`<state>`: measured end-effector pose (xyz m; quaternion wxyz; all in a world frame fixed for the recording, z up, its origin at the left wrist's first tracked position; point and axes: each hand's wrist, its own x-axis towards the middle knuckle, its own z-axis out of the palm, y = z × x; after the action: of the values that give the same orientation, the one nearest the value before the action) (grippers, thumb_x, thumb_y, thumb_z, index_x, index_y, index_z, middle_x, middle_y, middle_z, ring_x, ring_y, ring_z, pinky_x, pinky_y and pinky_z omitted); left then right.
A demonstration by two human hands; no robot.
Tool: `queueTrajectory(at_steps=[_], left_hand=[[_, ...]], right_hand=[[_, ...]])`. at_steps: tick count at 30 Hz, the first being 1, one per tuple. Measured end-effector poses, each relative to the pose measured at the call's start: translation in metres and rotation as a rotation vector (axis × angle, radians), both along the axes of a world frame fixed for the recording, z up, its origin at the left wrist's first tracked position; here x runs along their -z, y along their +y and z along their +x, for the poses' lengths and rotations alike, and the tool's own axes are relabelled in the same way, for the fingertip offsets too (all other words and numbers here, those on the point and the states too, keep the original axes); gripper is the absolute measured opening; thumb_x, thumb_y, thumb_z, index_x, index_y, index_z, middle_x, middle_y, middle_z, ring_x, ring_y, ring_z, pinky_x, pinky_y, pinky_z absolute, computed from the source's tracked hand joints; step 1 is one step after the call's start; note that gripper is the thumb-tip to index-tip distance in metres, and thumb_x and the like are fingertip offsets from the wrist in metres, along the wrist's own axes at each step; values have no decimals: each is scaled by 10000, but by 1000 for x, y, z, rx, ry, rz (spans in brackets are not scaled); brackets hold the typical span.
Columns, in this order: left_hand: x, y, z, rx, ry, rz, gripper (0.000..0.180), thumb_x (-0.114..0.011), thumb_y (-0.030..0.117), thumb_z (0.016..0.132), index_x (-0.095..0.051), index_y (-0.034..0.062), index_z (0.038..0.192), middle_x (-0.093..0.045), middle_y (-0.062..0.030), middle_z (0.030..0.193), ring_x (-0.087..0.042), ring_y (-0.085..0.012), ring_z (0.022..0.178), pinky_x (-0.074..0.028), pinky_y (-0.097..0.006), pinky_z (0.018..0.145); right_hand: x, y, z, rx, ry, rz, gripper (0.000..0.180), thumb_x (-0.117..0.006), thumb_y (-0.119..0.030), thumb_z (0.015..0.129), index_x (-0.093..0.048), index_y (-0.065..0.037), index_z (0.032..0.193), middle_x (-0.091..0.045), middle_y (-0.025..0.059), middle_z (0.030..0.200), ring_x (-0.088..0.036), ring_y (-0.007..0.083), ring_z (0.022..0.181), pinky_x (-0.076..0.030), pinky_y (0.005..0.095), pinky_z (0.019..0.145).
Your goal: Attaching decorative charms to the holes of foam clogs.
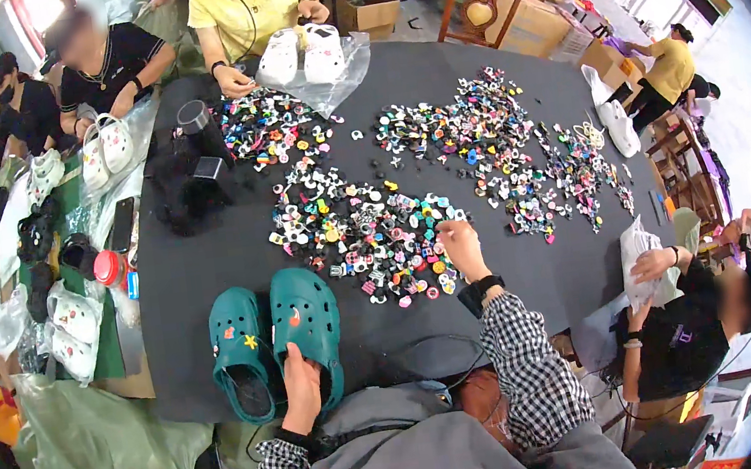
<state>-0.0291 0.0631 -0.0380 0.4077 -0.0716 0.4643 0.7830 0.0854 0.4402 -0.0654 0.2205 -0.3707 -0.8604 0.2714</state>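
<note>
Two teal clogs with round holes lie side by side at the table's near left. The left clog [237,345] carries a yellow star-shaped charm [251,342] and an orange one. On the right clog [302,292] sits one orange-and-white charm [295,317]. My left hand [301,384] grips this right clog at its foot opening, the thumb on its upper. Over the right edge of the nearest heap of shoe charms [347,229], my right hand [462,250] has its fingers bent together in a pinch; anything between them is too small to make out.
More charm heaps [465,120] spread across the dark table [389,345]. A person opposite handles white clogs [322,53]. Others sit at the left and right edges. A black object with a clear cup [192,116], a phone [122,224] and a red-lidded jar [108,267] are at left.
</note>
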Motion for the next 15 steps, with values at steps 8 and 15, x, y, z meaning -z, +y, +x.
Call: queueTrajectory(at_steps=[8, 15], left_hand=[[1, -4, 0, 8, -16, -47, 588, -407, 425, 994, -306, 8, 1396, -395, -118, 1409, -425, -246, 1271, -339, -396, 1065], [-5, -3, 3, -13, -39, -169, 592, -405, 450, 988, -327, 18, 1386, -406, -113, 1394, -426, -242, 1270, -345, -390, 1060]], right_hand=[[3, 23, -33, 53, -113, 171, 161, -620, -158, 851, -644, -85, 992, -582, 175, 957, -588, 380, 872, -489, 458, 724], [21, 25, -38, -38, -112, 156, 201, -559, -19, 785, -625, -77, 966, -565, 174, 958, -570, 377, 881, -478, 453, 749]])
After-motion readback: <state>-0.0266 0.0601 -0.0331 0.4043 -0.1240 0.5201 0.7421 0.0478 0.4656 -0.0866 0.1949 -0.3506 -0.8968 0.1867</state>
